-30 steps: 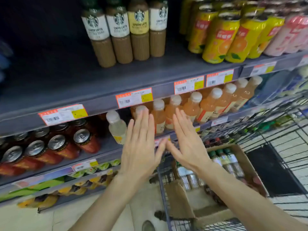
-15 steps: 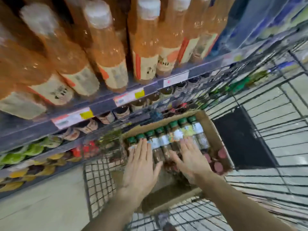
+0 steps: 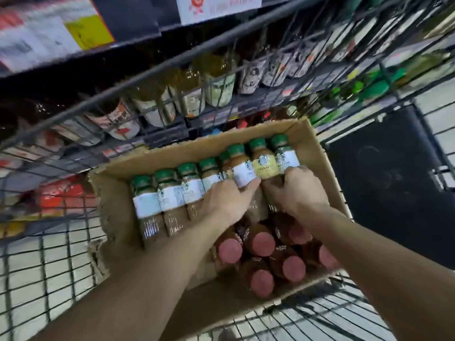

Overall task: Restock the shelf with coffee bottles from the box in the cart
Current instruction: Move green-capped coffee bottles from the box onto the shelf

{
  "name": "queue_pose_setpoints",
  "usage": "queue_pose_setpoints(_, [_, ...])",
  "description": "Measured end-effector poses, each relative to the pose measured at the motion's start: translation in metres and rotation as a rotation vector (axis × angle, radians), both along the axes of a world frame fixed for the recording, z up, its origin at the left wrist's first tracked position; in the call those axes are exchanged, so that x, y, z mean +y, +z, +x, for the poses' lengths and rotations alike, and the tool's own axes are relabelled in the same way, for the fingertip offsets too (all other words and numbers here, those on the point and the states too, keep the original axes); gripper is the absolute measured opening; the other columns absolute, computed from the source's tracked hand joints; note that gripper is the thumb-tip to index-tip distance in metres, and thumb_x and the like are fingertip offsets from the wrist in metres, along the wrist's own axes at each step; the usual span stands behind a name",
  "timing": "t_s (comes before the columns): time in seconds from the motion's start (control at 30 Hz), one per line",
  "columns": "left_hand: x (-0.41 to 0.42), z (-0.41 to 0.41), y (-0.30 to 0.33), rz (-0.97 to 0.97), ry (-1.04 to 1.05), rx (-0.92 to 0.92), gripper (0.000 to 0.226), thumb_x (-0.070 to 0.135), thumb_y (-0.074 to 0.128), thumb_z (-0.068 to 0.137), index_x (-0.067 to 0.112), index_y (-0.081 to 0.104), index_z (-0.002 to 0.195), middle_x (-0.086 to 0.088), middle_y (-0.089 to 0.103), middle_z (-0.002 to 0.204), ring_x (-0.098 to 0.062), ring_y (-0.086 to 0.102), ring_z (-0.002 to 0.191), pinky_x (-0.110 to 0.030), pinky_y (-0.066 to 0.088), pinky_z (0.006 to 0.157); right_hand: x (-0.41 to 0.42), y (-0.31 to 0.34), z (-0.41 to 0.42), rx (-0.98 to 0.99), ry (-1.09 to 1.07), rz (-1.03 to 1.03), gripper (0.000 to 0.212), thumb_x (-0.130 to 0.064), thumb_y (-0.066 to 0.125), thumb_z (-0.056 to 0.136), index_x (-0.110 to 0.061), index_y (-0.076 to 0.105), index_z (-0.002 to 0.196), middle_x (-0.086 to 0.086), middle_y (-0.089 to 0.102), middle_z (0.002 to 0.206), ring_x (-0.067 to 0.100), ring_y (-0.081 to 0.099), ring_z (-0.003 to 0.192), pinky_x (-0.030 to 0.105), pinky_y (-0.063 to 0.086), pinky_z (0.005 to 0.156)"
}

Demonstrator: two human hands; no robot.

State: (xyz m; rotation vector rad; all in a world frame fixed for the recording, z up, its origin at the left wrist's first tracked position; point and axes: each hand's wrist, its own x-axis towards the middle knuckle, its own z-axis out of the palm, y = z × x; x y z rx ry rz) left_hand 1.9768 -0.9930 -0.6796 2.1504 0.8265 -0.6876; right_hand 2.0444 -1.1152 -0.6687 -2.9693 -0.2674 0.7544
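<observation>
Both hands were down inside the cardboard box (image 3: 317, 153), which sat in the wire cart (image 3: 61, 262). The left hand (image 3: 222, 201) lay over the lower bodies of the green-capped coffee bottles (image 3: 172, 193), its fingers curled round a white-labelled bottle (image 3: 242, 172), fingertips on the label's lower edge. The right hand (image 3: 296, 190) was curled over the neighbouring yellow-labelled bottle (image 3: 264, 163) and the last white-labelled one (image 3: 285, 156) at the row's right end; its knuckles faced the camera, so how many bottles it actually gripped could not be told. The two hands were just beside each other, thumbs nearly meeting between the bottles. The green-capped bottles lay in a single row, side by side, caps toward the far wall of the box, leaning against it. The two bottles under the hands sat slightly higher than the others in the row. Nearer the person, in the box's right half, stood a cluster of dark bottles with pink caps (image 3: 261, 243), upright, partly hidden under the right forearm. The box's near-left part showed bare cardboard. Beyond the cart's far wire side, a lower shelf (image 3: 246, 104) held tea-coloured bottles (image 3: 219, 82) with pale labels, seen through the bars. Price tags (image 3: 49, 38) on the shelf edge above were blurred and unreadable. A black panel (image 3: 384, 180) lay in the cart to the box's right. Pale floor tiles showed through the mesh.
</observation>
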Motion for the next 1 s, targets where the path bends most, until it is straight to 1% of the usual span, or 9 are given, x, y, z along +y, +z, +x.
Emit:
queue_pose_setpoints(0.1, [-0.002, 0.010, -0.017, -0.078, 0.109, -0.025, 0.054, 0.070, 0.051, 0.083, 0.019, 0.042, 0.067, 0.003, 0.049, 0.070, -0.012, 0.047, 0.060, -0.031, 0.043, 0.060, 0.010, -0.010, 0.000, -0.004, 0.046, -0.061, 0.045, -0.041, 0.059, 0.091, -0.002, 0.058, 0.112, 0.019, 0.059, 0.115, 0.036, 0.059, 0.106, 0.035, 0.046, 0.084])
queue_pose_setpoints(0.2, [-0.003, 0.015, -0.029, -0.129, 0.186, -0.067, 0.059, 0.067, 0.064, 0.077, 0.013, 0.057, 0.099, -0.002, 0.062, 0.098, -0.023, 0.060, 0.089, -0.033, 0.048, 0.076, 0.015, -0.014, 0.000, -0.017, 0.097, -0.107, 0.038, -0.030, 0.053, 0.095, -0.001, 0.055, 0.119, 0.021, 0.057, 0.122, 0.035, 0.057, 0.112, 0.035, 0.045, 0.088])
queue_pose_setpoints(0.3, [-0.004, 0.018, -0.039, -0.131, 0.260, -0.063, 0.072, 0.063, 0.073, 0.069, 0.011, 0.056, 0.115, -0.004, 0.064, 0.109, -0.025, 0.062, 0.101, -0.030, 0.045, 0.072, 0.023, -0.009, 0.000, 0.037, 0.164, -0.144, 0.037, -0.023, 0.047, 0.098, -0.002, 0.049, 0.128, 0.018, 0.054, 0.130, 0.032, 0.052, 0.121, 0.035, 0.045, 0.092])
queue_pose_setpoints(0.53, [0.010, 0.009, -0.039, -0.097, 0.290, -0.058, 0.056, 0.047, 0.079, 0.062, 0.015, 0.062, 0.105, -0.004, 0.067, 0.101, -0.024, 0.065, 0.090, -0.037, 0.055, 0.080, 0.033, -0.015, -0.002, 0.102, 0.089, -0.095, 0.039, -0.021, 0.058, 0.091, -0.004, 0.054, 0.126, 0.015, 0.057, 0.128, 0.030, 0.054, 0.121, 0.032, 0.046, 0.093])
queue_pose_setpoints(0.67, [0.028, -0.008, -0.023, -0.049, 0.248, -0.138, 0.057, 0.042, 0.083, 0.061, 0.017, 0.057, 0.104, -0.002, 0.067, 0.101, -0.024, 0.065, 0.092, -0.039, 0.054, 0.081, 0.027, -0.011, -0.003, 0.149, -0.030, 0.028, 0.043, -0.031, 0.074, 0.076, -0.005, 0.064, 0.108, 0.014, 0.063, 0.113, 0.030, 0.060, 0.103, 0.026, 0.043, 0.076])
queue_pose_setpoints(0.77, [0.038, -0.018, 0.002, -0.032, 0.227, -0.228, 0.053, 0.038, 0.084, 0.062, 0.016, 0.054, 0.100, -0.001, 0.066, 0.097, -0.024, 0.064, 0.090, -0.035, 0.053, 0.076, 0.024, 0.006, -0.013, 0.161, -0.104, 0.095, 0.045, -0.040, 0.076, 0.074, -0.005, 0.064, 0.100, 0.013, 0.065, 0.102, 0.028, 0.060, 0.091, 0.026, 0.043, 0.070])
queue_pose_setpoints(0.83, [0.045, -0.024, 0.024, -0.052, 0.216, -0.273, 0.052, 0.040, 0.083, 0.061, 0.019, 0.053, 0.099, 0.002, 0.065, 0.096, -0.020, 0.063, 0.089, -0.033, 0.053, 0.073, 0.025, 0.026, -0.026, 0.134, -0.150, 0.150, 0.051, -0.041, 0.077, 0.074, -0.005, 0.059, 0.105, 0.011, 0.063, 0.099, 0.028, 0.060, 0.093, 0.027, 0.044, 0.070])
queue_pose_setpoints(0.9, [0.053, -0.030, 0.051, -0.097, 0.203, -0.337, 0.051, 0.043, 0.082, 0.060, 0.024, 0.054, 0.098, 0.006, 0.065, 0.095, -0.014, 0.063, 0.088, -0.030, 0.053, 0.070, 0.030, 0.053, -0.041, 0.086, -0.211, 0.231, 0.055, -0.039, 0.077, 0.074, -0.007, 0.051, 0.109, 0.003, 0.056, 0.087, 0.023, 0.054, 0.081, 0.026, 0.038, 0.067])
queue_pose_setpoints(1.0, [0.067, -0.043, 0.103, -0.130, 0.181, -0.455, 0.046, 0.045, 0.083, 0.060, 0.026, 0.057, 0.094, 0.013, 0.065, 0.087, -0.002, 0.060, 0.079, -0.017, 0.045, 0.059, 0.040, 0.102, -0.063, -0.008, -0.248, 0.343, 0.048, -0.040, 0.075, 0.071, -0.015, 0.044, 0.097, -0.008, 0.049, 0.074, 0.020, 0.049, 0.072, 0.029, 0.038, 0.064])
